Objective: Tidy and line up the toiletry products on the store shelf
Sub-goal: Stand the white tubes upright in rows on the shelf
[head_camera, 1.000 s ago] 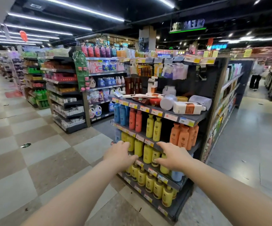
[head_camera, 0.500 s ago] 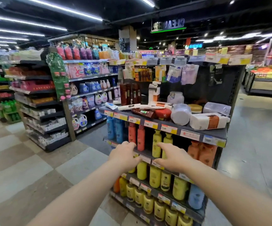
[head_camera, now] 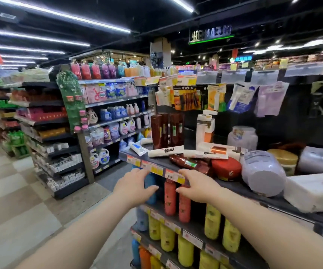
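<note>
The top shelf (head_camera: 163,165) of the dark end rack carries a jumble of toiletries: white tubes (head_camera: 165,151) lying flat, a brown-red bottle (head_camera: 187,164) on its side, a red tub (head_camera: 227,169), a toppled lilac jar (head_camera: 261,172) and a white box (head_camera: 310,191). Dark brown bottles (head_camera: 166,131) and a white pump bottle (head_camera: 205,129) stand upright behind. My left hand (head_camera: 132,186) and right hand (head_camera: 197,186) hover empty, fingers relaxed, just below the shelf's front edge. Red bottles (head_camera: 170,199) and yellow bottles (head_camera: 212,221) stand in rows beneath.
A second rack (head_camera: 106,121) with detergent bottles and pouches stands to the left across a checkered floor (head_camera: 21,200). Sachets and packs (head_camera: 242,98) hang on the back panel above the top shelf. More shelving runs away at far left.
The view has closed in on the rack and risen. Both hands have lifted from the level of the lower shelves to just under the top shelf's front edge.
</note>
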Demonstrator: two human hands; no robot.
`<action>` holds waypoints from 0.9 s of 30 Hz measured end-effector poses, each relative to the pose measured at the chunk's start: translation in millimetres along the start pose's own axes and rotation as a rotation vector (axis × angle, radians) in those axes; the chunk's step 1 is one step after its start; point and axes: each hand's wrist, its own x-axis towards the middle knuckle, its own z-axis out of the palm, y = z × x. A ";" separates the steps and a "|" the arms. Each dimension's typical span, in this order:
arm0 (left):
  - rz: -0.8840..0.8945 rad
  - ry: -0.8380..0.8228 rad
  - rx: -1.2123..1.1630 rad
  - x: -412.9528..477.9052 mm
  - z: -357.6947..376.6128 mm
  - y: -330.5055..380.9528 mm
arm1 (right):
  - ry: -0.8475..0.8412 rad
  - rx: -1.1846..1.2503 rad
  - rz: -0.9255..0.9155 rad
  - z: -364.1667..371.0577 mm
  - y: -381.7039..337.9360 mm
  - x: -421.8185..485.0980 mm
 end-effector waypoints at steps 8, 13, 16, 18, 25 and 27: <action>0.091 -0.029 -0.075 105.5 21.1 17.4 | 0.082 0.025 0.060 -28.0 53.1 80.7; 0.233 -0.042 -0.155 165.6 33.2 41.0 | 0.127 0.005 0.201 -39.6 92.0 103.1; 0.348 -0.080 -0.160 200.1 43.9 61.7 | 0.163 -0.058 0.287 -40.4 113.6 110.0; 0.430 -0.130 -0.152 222.0 53.2 74.8 | 0.172 -0.095 0.339 -37.8 125.8 114.7; 0.684 -0.340 -0.007 281.4 81.1 94.0 | 0.204 -0.147 0.478 -31.9 134.2 132.4; 0.736 -0.355 -0.026 290.3 85.2 92.8 | 0.242 -0.127 0.514 -30.0 130.3 134.2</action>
